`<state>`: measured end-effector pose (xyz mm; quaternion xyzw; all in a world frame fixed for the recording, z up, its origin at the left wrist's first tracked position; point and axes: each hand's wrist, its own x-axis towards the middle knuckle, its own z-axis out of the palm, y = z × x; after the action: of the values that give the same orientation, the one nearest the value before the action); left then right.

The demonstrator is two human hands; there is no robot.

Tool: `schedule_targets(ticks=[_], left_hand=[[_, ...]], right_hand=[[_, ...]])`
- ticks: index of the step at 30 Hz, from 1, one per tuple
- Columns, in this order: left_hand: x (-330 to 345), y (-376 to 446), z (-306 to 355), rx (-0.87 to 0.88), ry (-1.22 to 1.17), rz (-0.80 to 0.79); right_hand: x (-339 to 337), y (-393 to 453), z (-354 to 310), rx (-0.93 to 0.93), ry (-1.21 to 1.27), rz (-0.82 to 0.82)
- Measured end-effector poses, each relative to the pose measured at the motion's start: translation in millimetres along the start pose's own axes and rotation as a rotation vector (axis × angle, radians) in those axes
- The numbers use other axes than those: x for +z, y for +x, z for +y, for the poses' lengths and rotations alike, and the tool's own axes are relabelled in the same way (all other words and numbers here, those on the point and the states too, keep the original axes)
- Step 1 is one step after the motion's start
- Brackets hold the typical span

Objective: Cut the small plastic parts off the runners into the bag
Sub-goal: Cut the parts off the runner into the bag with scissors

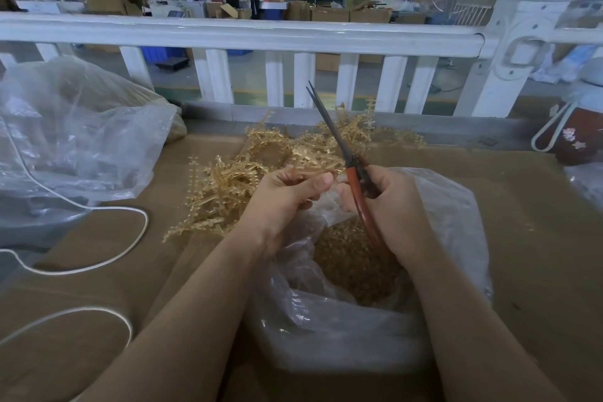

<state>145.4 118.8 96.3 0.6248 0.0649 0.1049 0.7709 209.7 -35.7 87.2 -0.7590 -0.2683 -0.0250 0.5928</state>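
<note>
A pile of amber plastic runners [228,186] with small parts on them lies on the cardboard-covered table [98,287]. My left hand [287,199] pinches one runner [313,166] at the pile's near edge. My right hand [388,206] grips red-handled scissors [350,173], blades nearly together and pointing up and away. Below both hands sits an open clear plastic bag [456,222] holding several loose amber parts [352,258].
A large crumpled clear bag [75,140] fills the left of the table, with a white cord [98,264] looping beside it. A white railing [244,33] runs along the far edge. A dark red flask [577,130] stands at the right. People work far behind.
</note>
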Motion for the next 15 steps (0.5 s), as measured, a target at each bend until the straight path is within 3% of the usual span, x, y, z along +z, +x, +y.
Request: schedule_targets(ticks=[8,15], left_hand=[[-0.3,0.9,-0.6,0.043,0.003,0.062],[-3.2,3.2,2.6,0.21,-0.069,0.123]], right_hand=[[0.6,-0.9,1.6,0.003,-0.102,0.03],[-3.5,-3.1,6.8,-0.073,-0.536,0.042]])
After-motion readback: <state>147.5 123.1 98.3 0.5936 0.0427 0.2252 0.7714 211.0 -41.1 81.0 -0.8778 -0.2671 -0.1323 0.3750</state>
